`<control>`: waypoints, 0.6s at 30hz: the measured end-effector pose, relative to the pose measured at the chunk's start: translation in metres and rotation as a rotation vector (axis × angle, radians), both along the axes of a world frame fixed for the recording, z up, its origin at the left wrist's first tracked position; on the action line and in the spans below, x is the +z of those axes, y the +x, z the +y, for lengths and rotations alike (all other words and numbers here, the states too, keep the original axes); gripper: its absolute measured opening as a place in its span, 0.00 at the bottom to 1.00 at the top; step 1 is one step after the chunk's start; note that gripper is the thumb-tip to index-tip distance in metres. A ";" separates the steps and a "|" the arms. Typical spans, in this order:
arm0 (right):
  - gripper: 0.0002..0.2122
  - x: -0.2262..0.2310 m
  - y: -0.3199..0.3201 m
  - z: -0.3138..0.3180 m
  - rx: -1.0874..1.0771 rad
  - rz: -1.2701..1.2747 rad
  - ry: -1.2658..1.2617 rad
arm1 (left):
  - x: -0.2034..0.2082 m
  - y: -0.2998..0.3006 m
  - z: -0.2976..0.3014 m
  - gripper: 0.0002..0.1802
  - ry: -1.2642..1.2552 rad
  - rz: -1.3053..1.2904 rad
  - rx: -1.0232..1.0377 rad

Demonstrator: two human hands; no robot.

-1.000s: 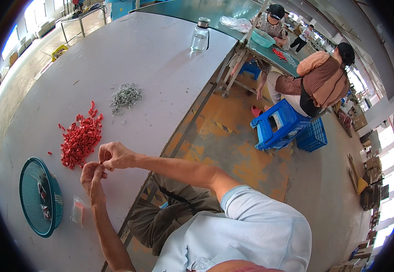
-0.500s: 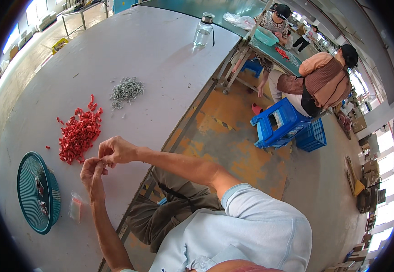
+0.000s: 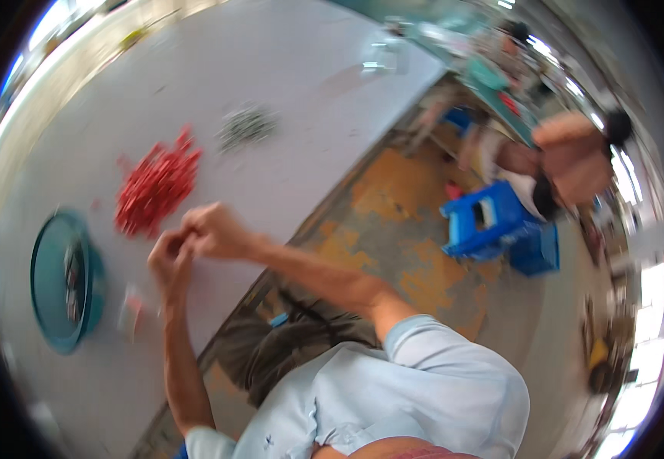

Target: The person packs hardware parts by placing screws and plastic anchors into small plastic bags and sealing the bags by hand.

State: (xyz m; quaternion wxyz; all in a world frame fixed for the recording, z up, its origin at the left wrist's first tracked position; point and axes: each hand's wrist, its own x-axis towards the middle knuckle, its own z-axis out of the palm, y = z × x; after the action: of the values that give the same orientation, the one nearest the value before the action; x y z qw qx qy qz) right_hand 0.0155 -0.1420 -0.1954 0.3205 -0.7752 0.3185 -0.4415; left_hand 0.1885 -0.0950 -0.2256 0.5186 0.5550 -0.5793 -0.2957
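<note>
My left hand (image 3: pixel 170 264) and my right hand (image 3: pixel 219 232) meet over the table, fingertips pinched together. Whatever is between them is too small and blurred to make out. Just beyond them lies a heap of small red plastic pieces (image 3: pixel 156 187), like short tubes. A smaller pile of grey screw-like metal pieces (image 3: pixel 246 127) sits farther back. Beside my left forearm is a small clear plastic bag (image 3: pixel 131 312) with something reddish inside. To its left stands a round teal plastic basket (image 3: pixel 96 287) with a few small packets in it.
The pale table (image 3: pixel 286 176) has its right edge running diagonally past my right forearm. A clear bottle (image 3: pixel 384 57) stands at the far corner. Off to the right, a person (image 3: pixel 576 161) sits on a blue stool (image 3: pixel 492 218) at another table, with a blue crate (image 3: pixel 537 249) beside it.
The whole view has shifted and blurred as my head moved; table things appear farther right or higher. My hands remain pinched together near the red heap.
</note>
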 end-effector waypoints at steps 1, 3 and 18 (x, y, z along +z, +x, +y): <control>0.08 -0.011 -0.009 -0.013 -0.013 0.001 -0.062 | 0.014 -0.013 -0.003 0.06 0.053 0.016 -0.040; 0.02 -0.031 -0.037 -0.048 -0.043 -0.211 0.017 | 0.018 -0.031 -0.017 0.05 0.007 0.014 -0.146; 0.11 0.025 0.059 -0.089 0.252 0.668 0.009 | 0.011 -0.032 -0.007 0.05 -0.077 -0.047 -0.402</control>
State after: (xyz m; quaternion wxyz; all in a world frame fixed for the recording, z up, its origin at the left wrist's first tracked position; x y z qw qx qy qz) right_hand 0.0749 -0.2306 -0.1708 0.2538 -0.9086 0.3097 -0.1192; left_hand 0.1567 -0.1016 -0.2146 0.4563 0.4147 -0.7011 -0.3580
